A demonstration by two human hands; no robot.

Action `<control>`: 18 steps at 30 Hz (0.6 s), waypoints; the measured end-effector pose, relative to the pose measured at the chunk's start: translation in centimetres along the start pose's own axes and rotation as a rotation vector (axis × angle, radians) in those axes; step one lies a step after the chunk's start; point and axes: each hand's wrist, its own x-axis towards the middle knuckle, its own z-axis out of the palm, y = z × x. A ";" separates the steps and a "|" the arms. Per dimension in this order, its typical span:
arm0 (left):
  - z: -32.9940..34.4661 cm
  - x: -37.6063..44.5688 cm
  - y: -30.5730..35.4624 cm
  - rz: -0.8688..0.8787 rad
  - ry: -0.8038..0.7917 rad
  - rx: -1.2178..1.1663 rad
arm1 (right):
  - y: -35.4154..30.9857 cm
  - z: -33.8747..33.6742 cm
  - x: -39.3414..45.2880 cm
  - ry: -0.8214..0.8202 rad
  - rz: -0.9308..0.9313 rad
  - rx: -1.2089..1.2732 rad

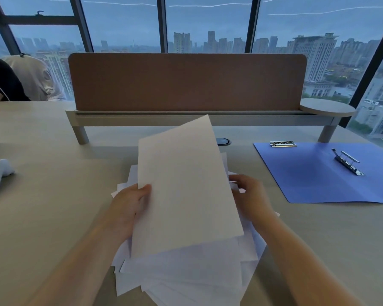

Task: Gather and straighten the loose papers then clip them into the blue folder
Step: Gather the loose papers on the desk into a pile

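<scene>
Your left hand (131, 204) grips the left edge of a raised white sheet (186, 186), thumb curled over its face, fingers hidden behind it. The sheet stands tilted, its far corner pointing toward the brown desk divider (186, 81). Your right hand (250, 197) sits at the sheet's right edge, fingers curled onto the papers there; whether it pinches the raised sheet or one beneath cannot be told. Under and between both hands lies the loose paper pile (186, 274), fanned and uneven, spreading toward you on the desk (49, 195). The blue folder (318, 175) lies open and flat, well apart to the right of your right hand. One metal clip (347, 161) sits on its panel, a second clip (283, 144) at its far left corner.
</scene>
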 end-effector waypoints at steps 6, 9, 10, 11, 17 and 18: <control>0.0 -0.3 -0.2 0.128 0.040 0.174 | 0.4 -0.1 0.3 -0.051 0.124 0.283; 0.1 -0.8 -0.2 0.152 0.022 0.209 | -0.4 -0.6 0.0 -0.089 0.224 0.508; 0.2 -0.9 -0.1 0.153 0.003 0.209 | -0.6 -0.7 -0.1 -0.097 0.244 0.558; 0.3 -1.1 0.0 0.151 -0.019 0.202 | -0.7 -0.8 -0.2 -0.104 0.260 0.592; 0.8 -1.4 -0.1 0.170 -0.092 0.214 | -1.0 -1.3 -0.6 -0.175 0.259 0.638; 0.9 -1.4 -0.2 0.187 -0.095 0.235 | -1.1 -1.4 -0.7 -0.189 0.259 0.627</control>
